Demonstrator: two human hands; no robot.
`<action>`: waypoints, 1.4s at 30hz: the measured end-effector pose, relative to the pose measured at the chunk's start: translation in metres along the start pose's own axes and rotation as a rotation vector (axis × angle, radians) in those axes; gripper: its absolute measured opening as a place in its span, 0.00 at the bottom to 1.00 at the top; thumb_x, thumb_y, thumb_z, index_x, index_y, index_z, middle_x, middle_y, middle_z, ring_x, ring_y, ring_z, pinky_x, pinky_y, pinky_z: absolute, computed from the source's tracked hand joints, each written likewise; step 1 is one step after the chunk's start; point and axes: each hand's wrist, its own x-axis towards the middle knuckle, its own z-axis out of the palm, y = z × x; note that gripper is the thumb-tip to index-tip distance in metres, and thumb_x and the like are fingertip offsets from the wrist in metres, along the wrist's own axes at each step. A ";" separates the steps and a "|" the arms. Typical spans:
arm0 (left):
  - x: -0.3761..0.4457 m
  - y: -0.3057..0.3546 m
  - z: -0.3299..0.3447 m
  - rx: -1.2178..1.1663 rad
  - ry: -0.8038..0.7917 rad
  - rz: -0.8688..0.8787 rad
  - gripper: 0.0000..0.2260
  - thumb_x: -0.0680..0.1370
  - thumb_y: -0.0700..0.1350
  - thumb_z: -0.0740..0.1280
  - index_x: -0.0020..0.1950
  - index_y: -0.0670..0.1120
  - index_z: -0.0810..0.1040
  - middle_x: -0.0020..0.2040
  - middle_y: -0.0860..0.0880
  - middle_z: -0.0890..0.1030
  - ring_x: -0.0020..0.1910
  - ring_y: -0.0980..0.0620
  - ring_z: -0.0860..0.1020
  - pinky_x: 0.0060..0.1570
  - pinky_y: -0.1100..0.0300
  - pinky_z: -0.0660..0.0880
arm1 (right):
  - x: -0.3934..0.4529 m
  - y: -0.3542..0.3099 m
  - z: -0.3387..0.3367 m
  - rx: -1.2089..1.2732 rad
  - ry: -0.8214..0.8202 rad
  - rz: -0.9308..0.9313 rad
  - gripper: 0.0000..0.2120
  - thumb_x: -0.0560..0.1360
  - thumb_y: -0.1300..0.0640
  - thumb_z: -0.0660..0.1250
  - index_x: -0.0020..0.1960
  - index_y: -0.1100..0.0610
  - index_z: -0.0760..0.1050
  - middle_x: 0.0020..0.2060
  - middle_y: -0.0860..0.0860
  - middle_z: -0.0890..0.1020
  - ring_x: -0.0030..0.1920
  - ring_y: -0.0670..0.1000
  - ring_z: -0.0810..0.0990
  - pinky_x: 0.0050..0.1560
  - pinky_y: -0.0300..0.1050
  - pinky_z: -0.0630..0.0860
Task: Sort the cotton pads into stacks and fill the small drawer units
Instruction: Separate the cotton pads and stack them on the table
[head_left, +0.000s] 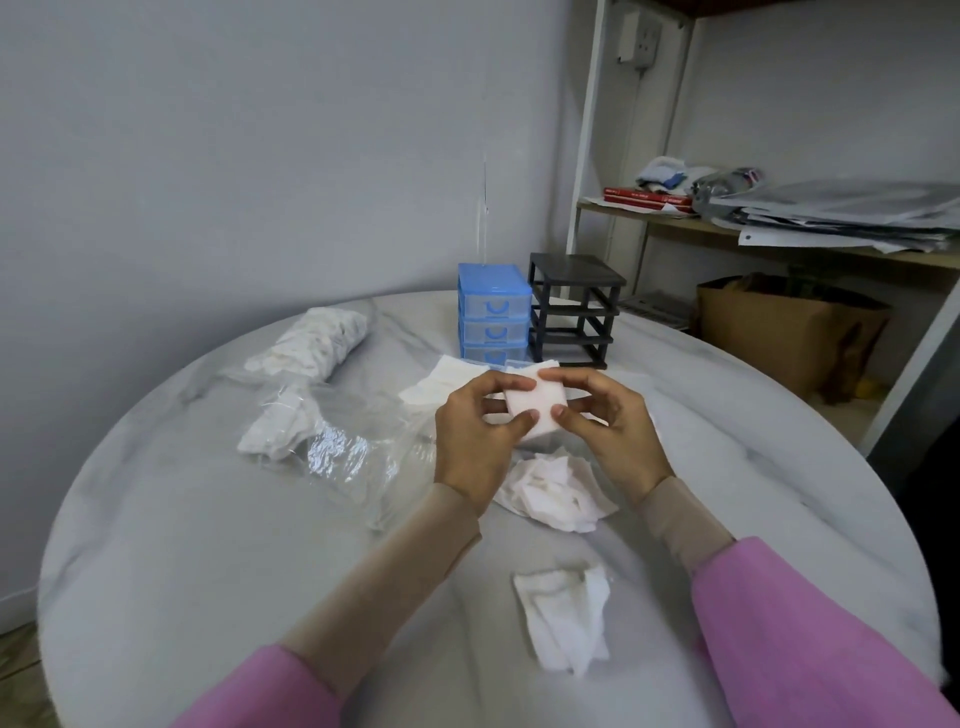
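Above the middle of the round table (208, 571), both my hands hold one squared stack of white cotton pads (535, 402). My left hand (478, 436) pinches its left side between thumb and fingers. My right hand (608, 421) pinches its right side. Loose pads lie in a heap (556, 491) just below my hands, and another heap (566, 623) sits nearer me. Flat pads (441, 379) lie behind my hands. At the table's far edge stand a blue drawer unit (493, 317) with its drawers in and a black frame (574, 312) without drawers.
A clear plastic bag (343, 447) with some pads (278, 426) lies left of my hands. A full pack of round pads (317, 343) lies farther left. A shelf (779, 228) with papers and a brown bag (784, 332) stand beyond the table on the right.
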 end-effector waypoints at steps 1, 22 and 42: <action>0.000 0.001 0.001 -0.002 -0.001 -0.008 0.13 0.69 0.32 0.73 0.45 0.49 0.79 0.47 0.50 0.81 0.47 0.51 0.79 0.45 0.64 0.78 | 0.000 0.001 -0.001 -0.004 0.003 0.008 0.18 0.73 0.71 0.66 0.51 0.49 0.79 0.54 0.46 0.80 0.42 0.43 0.77 0.45 0.35 0.74; 0.021 0.015 0.028 -0.235 -0.037 -0.055 0.11 0.73 0.30 0.67 0.52 0.42 0.77 0.44 0.49 0.78 0.45 0.49 0.77 0.43 0.61 0.79 | 0.013 -0.006 -0.021 0.236 0.250 0.117 0.10 0.73 0.70 0.66 0.52 0.60 0.73 0.41 0.52 0.79 0.40 0.45 0.79 0.39 0.34 0.79; 0.054 -0.007 0.067 0.302 -0.269 0.083 0.17 0.75 0.30 0.57 0.50 0.45 0.80 0.55 0.48 0.79 0.55 0.54 0.76 0.52 0.69 0.71 | 0.062 0.035 -0.084 -0.295 0.271 0.284 0.05 0.75 0.66 0.66 0.49 0.58 0.76 0.50 0.52 0.79 0.51 0.50 0.76 0.58 0.44 0.73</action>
